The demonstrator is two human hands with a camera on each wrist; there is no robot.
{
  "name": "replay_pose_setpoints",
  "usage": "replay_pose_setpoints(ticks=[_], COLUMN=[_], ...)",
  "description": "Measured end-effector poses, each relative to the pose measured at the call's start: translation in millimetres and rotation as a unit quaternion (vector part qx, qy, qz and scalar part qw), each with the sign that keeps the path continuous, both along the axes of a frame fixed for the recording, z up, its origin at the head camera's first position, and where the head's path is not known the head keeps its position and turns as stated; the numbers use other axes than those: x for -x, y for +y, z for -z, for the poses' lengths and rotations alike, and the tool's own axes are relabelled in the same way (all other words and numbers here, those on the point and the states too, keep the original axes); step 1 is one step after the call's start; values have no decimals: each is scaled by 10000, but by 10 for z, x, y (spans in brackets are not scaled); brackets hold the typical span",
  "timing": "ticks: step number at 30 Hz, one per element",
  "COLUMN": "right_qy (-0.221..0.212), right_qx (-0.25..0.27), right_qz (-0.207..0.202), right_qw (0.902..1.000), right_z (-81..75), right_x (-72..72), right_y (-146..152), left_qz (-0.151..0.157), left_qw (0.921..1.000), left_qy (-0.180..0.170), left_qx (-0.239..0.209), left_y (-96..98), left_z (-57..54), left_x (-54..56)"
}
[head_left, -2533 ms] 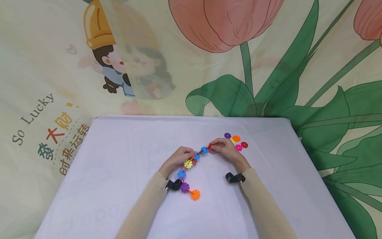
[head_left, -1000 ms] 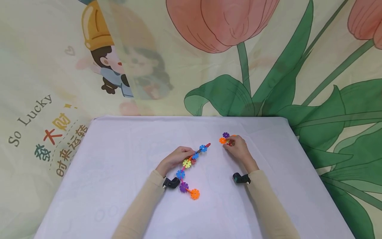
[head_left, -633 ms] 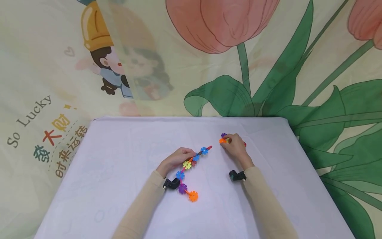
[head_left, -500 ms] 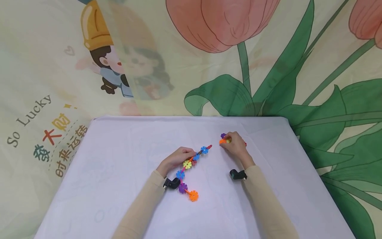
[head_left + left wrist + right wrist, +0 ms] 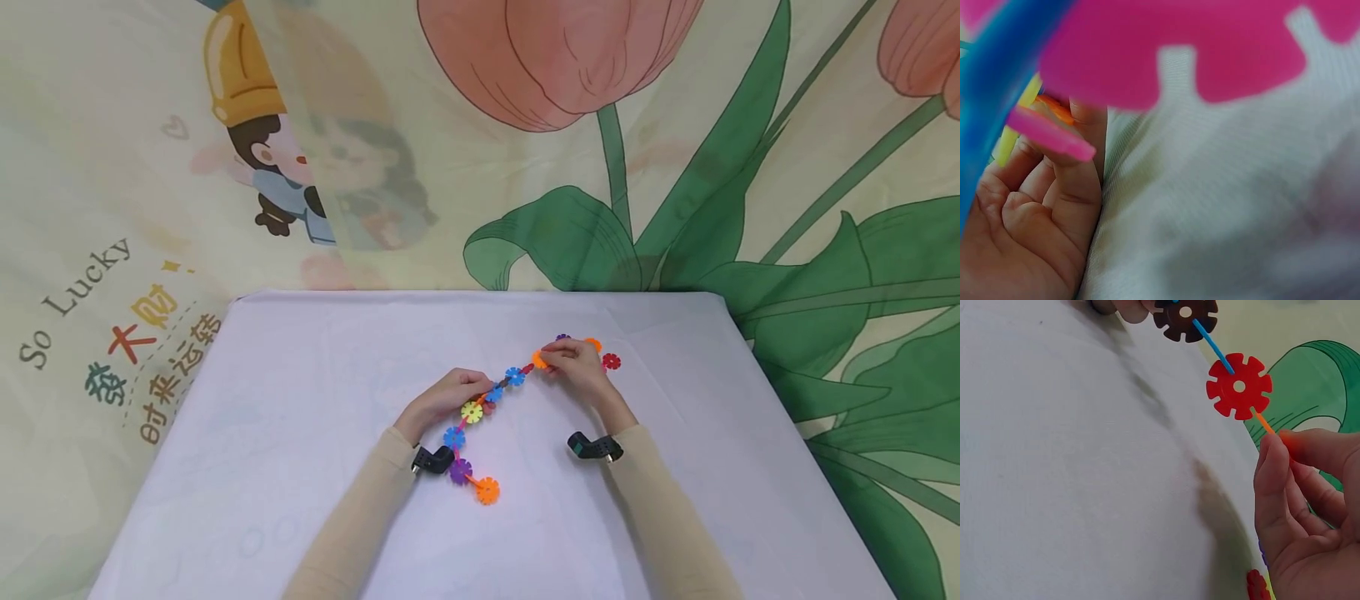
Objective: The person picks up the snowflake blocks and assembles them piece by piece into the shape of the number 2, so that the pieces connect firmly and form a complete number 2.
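A chain of notched plastic snowflake discs runs across the table, with an orange end disc, a purple disc and a yellow disc among its links. My left hand grips the chain near its middle; up close in the left wrist view, a pink disc hides part of the fingers. Thumb and fingertips of my right hand pinch an orange disc. In the right wrist view this disc stands edge-on at a notch of the chain's red disc, beside a blue link and a brown disc.
Loose discs lie just beyond my right hand: a purple one, an orange one and a red one, with a pink one partly hidden. A white cloth covers the table, and a printed curtain hangs behind it.
My right hand left the chain's red end, picked an orange disc from the loose pile and brought it left to that end. The left hand keeps its grip, nearly still.
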State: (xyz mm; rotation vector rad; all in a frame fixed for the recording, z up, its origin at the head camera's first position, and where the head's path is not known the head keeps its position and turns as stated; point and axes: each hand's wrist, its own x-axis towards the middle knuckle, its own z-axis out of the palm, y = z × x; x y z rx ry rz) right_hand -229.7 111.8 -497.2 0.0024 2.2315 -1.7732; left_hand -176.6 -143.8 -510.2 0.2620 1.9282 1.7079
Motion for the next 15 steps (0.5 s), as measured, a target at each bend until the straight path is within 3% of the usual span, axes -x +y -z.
replay_pose_setpoints(ticks=[10,15], right_qy=[-288,-316], right_qx=[82,271], right_qz=[80,35], right_qw=[9995,9991], right_z=[50,52], right_x=[-4,-2], right_y=[-23,-22], left_qz=[25,143], left_qw=[9998,9998], left_qy=[78,-56], left_qx=[169,118], left_y=[9,12], left_z=[-36,-53], left_x=[4,17])
